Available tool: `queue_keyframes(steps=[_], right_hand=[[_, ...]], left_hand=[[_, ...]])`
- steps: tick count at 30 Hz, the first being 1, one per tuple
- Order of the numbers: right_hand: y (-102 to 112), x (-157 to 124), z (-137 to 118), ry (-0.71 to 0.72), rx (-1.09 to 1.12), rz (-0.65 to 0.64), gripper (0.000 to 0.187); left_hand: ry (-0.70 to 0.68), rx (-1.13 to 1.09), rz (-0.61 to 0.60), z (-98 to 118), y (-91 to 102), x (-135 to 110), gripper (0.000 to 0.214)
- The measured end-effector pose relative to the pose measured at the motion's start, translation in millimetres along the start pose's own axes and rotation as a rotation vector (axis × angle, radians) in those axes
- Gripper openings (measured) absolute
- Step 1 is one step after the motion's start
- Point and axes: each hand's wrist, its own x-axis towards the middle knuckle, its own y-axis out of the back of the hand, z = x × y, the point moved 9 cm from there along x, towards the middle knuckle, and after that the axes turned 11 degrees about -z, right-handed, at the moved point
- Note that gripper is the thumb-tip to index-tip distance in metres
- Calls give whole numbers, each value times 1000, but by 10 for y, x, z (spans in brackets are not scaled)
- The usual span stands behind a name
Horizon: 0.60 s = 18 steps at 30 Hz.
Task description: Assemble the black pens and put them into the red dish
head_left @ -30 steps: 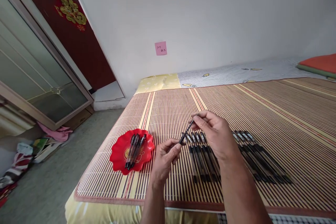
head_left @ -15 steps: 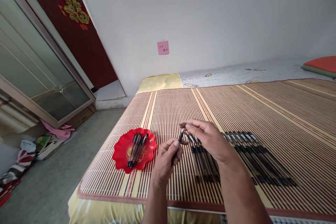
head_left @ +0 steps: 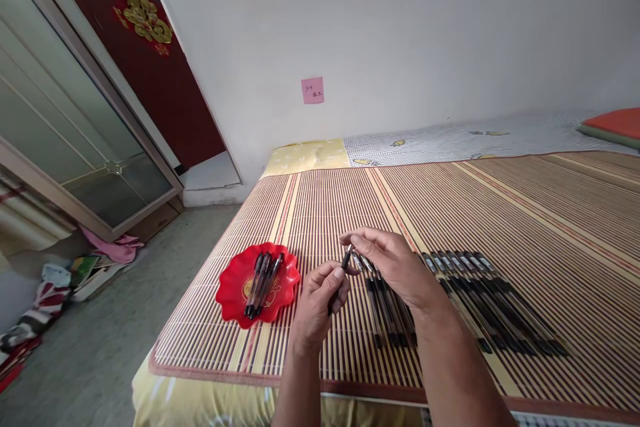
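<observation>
My left hand [head_left: 323, 290] is closed around a black pen [head_left: 346, 259], which tilts upward with its pale metal tip at the top. Above it, my right hand [head_left: 390, 263] has its thumb and forefinger pinched at that tip. Part of the pen is hidden inside the left fist. To the left lies a red scalloped plate [head_left: 227, 310] with several clear-barrelled pens [head_left: 263, 285] on it. Under and beside my right hand is a row of black pens [head_left: 387, 310], partly covered by the arm. Another group of pens [head_left: 505, 307] lies further right, side by side.
A striped bamboo mat [head_left: 330, 207] covers the bed, with yellow bedding [head_left: 200, 403] along the near edge. At the far right rests an orange cushion [head_left: 615, 123]. A pink note [head_left: 313, 90] is stuck to the wall. Clothes and papers lie on the floor at left.
Both hands stay almost in place around the pen. The right fingers shift slightly at its tip, and the whole view drifts a little.
</observation>
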Motion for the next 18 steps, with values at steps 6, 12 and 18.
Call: queue_keyframes(steps=[6, 12, 18], right_hand=[[-11, 36, 113, -21, 77, 7, 19], [22, 18, 110, -33, 59, 10, 26], [12, 6, 140, -69, 103, -1, 21]], left_hand=[[5, -4, -6, -7, -10, 8, 31], [9, -9, 2, -21, -2, -10, 29], [19, 6, -10, -42, -17, 0, 29]])
